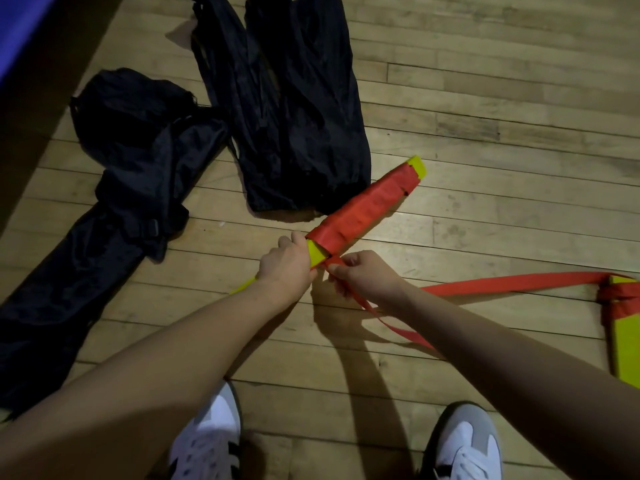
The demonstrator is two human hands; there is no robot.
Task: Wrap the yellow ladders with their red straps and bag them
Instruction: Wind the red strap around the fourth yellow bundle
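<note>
I hold a bundle of yellow ladder rungs [367, 204] above the floor, most of its length wound in red strap. My left hand [287, 261] grips the bundle near its lower end, and a yellow tip shows below my wrist. My right hand [363, 275] pinches the loose red strap [502, 284] right at the bundle. From there the strap trails across the floor to a second yellow ladder bundle [627, 344] at the right edge, partly wound in red. Black bags [298, 109] lie on the floor beyond my hands.
Another long black bag [104, 237] lies crumpled at the left. A blue mat edge [20, 29] runs along the top left corner. My two white and grey shoes [464, 445] stand on the wooden floor [485, 168] at the bottom.
</note>
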